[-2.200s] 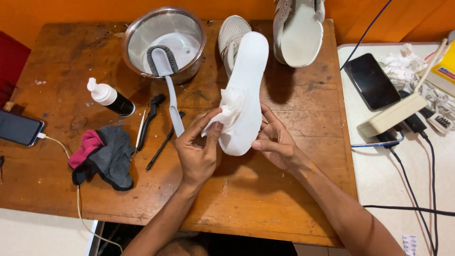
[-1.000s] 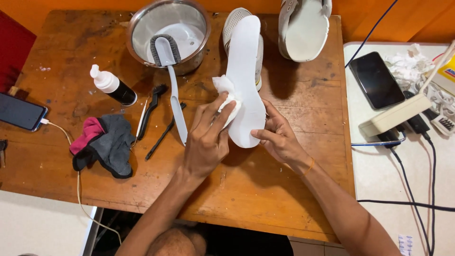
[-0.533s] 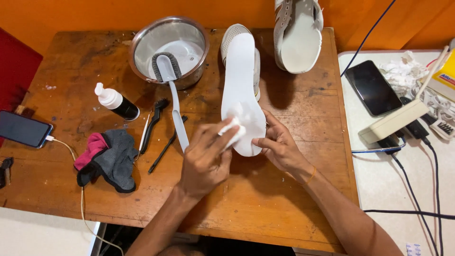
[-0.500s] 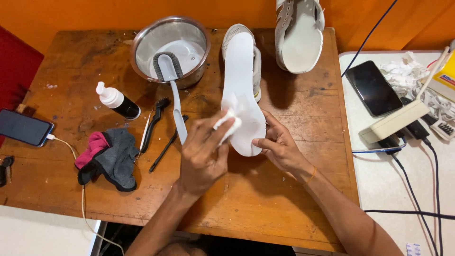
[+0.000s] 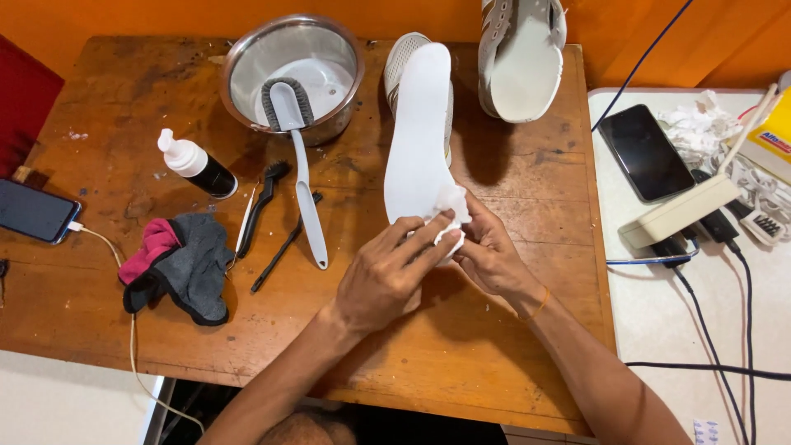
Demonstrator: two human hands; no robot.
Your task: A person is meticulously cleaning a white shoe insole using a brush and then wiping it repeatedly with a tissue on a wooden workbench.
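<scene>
A: Near edge first. Left hand closed, pinching a crumpled white tissue against the heel end of a white insole.
B: Right hand?
A: Curled around the insole's heel from the right side, gripping it, fingertips touching the tissue. Insole held just above the wooden desk, toe end pointing away.
B: Left part of the desk?
A: Grey and pink cloth bunched up, cabled phone at the far left edge. Two thin black brushes beside the cloth, small black bottle with white cap lying tilted near them.
B: Farther back?
A: Steel bowl, grey long-handled brush with head resting inside, handle lying out over the desk. White shoe partly hidden behind the insole's toe end, second shoe sole-up at the far edge.
B: Right side?
A: Separate white surface: dark phone, power strip with plugged cables.
</scene>
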